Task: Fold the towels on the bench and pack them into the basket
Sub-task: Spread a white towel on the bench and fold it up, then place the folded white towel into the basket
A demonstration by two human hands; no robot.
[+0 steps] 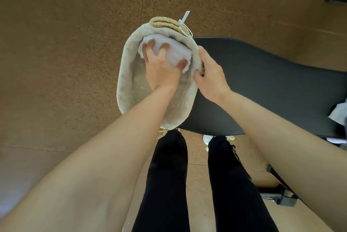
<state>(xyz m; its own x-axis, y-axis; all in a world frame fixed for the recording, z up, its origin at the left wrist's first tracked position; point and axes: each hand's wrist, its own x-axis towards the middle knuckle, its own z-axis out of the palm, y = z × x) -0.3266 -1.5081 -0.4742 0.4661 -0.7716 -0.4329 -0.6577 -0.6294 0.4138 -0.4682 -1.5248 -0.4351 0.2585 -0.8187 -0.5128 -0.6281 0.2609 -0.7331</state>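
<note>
Pressing the folded white towel (173, 51) into the far end of the basket (127, 81), the left hand (161, 70) has its fingers spread over it. The right hand (210, 75) pinches the basket's fabric rim, just beside the black bench (262, 85). Best is to push flat and keep the rim steady. No readable writing shows; the white tag (185, 17) looks blank.

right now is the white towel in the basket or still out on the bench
In the basket: the folded white towel sits inside the fabric liner at its far end, the left hand pressing it down, the right hand gripping the basket rim.
</note>
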